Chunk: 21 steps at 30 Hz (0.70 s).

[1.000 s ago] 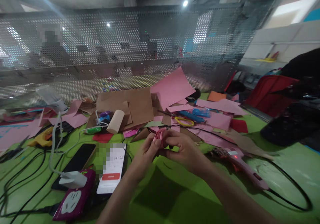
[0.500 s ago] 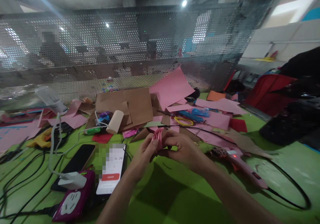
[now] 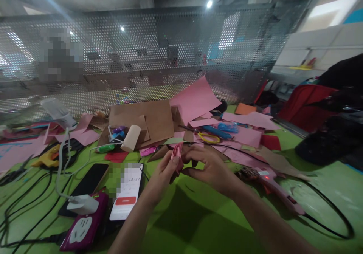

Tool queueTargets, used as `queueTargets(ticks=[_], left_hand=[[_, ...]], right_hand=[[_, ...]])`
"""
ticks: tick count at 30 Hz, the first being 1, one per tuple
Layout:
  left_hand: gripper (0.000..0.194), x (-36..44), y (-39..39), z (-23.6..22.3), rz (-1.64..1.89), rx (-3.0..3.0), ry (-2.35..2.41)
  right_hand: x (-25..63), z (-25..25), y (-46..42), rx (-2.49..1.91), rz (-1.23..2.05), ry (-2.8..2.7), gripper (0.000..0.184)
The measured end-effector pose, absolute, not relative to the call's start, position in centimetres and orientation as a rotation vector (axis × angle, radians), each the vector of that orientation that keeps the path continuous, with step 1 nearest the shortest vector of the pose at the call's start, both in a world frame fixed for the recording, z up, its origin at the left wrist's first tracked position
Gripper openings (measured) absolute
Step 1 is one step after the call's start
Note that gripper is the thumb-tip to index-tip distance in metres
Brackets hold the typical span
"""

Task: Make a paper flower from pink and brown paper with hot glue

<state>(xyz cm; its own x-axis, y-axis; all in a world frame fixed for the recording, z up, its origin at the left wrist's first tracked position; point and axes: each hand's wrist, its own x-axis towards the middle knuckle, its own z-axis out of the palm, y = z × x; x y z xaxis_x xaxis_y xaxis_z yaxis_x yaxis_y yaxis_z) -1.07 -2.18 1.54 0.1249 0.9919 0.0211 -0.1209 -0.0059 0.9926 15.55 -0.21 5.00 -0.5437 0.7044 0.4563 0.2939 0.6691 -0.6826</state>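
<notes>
My left hand [image 3: 163, 172] pinches a small bundle of pink paper strips [image 3: 177, 154], curved and layered like a fan, with the thumb on its near face. The bundle's lower part is partly hidden by the fingers. Just right of it is my right hand [image 3: 211, 167], thumb and fingers apart, fingertips at or very near the bundle's edge. Whether they touch it I cannot tell. Both hands are above the green table [image 3: 181, 216]. A pink glue gun [image 3: 273, 188] with a red light lies right of my right forearm. Left of my left hand lies a lit phone [image 3: 129, 193].
Behind my hands are brown cardboard [image 3: 155, 118], a large pink sheet [image 3: 197, 99], yellow-handled scissors [image 3: 209, 137] and a beige roll [image 3: 131, 138]. At left are a dark phone [image 3: 92, 182], a purple power strip [image 3: 85, 223] and tangled cables. A perforated metal screen [image 3: 136, 53] stands behind.
My right hand's thumb and fingers have eased slightly apart and back from the pink bundle. The bundle has turned a little and stays in my left hand.
</notes>
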Motion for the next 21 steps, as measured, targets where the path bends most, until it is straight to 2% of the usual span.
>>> queueTargets(ticks=[4,10,17,21], left_hand=[[0.055,-0.9,-2.2,1.7,1.187,1.166,1.042],[0.064,-0.8,-2.0,1.3,1.219,1.068,1.114],[0.052,-0.7,-1.9,1.1,1.302,1.076,1.061],[0.047,-0.8,-1.9,1.2,1.288,1.097,1.047]], right_hand=[[15.6,5.2,-0.7,-0.832,0.648,-2.003,0.016],[15.2,5.0,-1.3,-0.744,0.524,-2.069,0.007],[13.9,3.4,-1.8,-0.816,0.254,-2.082,0.009],[13.7,3.4,-2.0,-0.838,0.245,-2.089,0.011]])
